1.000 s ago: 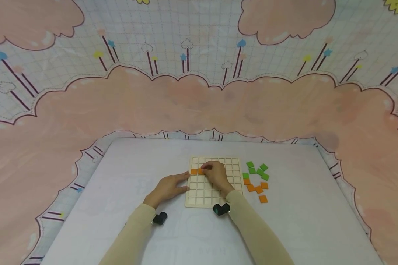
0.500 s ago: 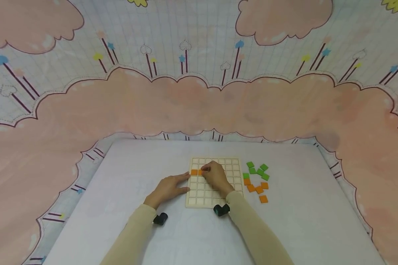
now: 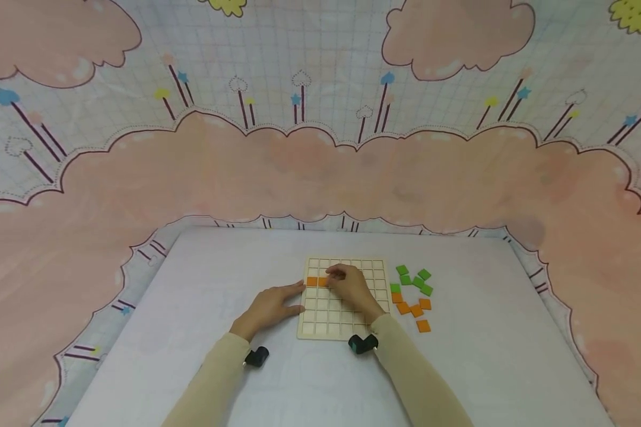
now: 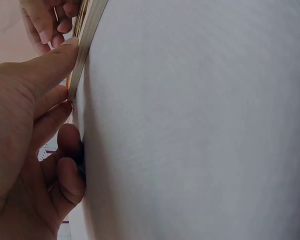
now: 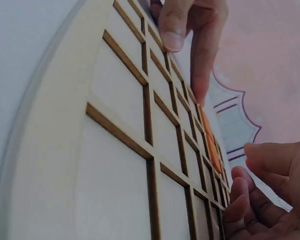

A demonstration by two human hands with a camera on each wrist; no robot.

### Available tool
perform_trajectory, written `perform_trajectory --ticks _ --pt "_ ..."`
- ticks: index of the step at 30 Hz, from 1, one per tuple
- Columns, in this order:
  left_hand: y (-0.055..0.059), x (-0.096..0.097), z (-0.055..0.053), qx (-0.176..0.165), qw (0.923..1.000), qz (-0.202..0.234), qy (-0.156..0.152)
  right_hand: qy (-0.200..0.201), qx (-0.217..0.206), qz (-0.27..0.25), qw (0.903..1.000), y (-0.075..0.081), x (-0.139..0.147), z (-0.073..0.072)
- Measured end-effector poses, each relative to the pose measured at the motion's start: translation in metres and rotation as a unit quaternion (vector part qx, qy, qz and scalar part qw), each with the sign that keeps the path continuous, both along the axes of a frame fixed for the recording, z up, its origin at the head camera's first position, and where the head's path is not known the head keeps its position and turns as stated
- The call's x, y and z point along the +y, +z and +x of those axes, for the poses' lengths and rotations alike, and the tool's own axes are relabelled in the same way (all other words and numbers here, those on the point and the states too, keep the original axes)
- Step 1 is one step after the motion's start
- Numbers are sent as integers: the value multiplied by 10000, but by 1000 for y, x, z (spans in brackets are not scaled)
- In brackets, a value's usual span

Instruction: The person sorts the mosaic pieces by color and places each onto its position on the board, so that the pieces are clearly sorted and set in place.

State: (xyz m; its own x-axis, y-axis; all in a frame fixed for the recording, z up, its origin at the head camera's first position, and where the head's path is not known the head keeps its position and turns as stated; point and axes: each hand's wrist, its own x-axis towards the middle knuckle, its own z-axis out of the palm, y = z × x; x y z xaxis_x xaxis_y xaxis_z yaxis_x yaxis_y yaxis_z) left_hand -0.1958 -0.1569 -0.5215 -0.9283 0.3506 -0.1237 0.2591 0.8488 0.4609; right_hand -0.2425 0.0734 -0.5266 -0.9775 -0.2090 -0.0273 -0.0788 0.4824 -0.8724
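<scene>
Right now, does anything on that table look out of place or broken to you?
Nothing looks broken or spilled. The only untidy part is the loose green tiles and loose orange tiles, scattered at odd angles right of the board, while two other orange tiles line up neatly in one row.

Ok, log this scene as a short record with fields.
board: pale grid board, lying on the white table
tiles on board: two orange, side by side at the left end of the third row from the far edge
loose green tiles: six, right of the board
loose orange tiles: five, nearer the person than the green
left hand: touching the board's left edge
right hand: over the board, nothing visible in its fingers
</scene>
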Motion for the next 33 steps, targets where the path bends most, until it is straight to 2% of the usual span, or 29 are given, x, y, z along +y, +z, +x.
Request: perform_trajectory --ticks 3,9,13,18,22,26,33 --pt "0 0 0 13 10000 -15 -9 -25 15 -106 9999 5 3 4" --pt "-5 0 -1 -11 10000 94 29 12 100 -44 9999 29 12 17" --pt "-7 0 -1 24 10000 17 38 -32 253 -34 9997 40 21 23" --pt "-3 0 0 50 10000 23 -25 -138 740 -61 9971 47 32 26" --pt "-3 0 2 45 10000 -5 -52 -196 910 -185 9955 51 41 31" --pt "-3 0 3 48 9999 -9 -111 -294 829 -237 9958 56 51 39" --pt "-3 0 1 198 9997 -74 -117 -195 824 -67 9964 56 65 47"
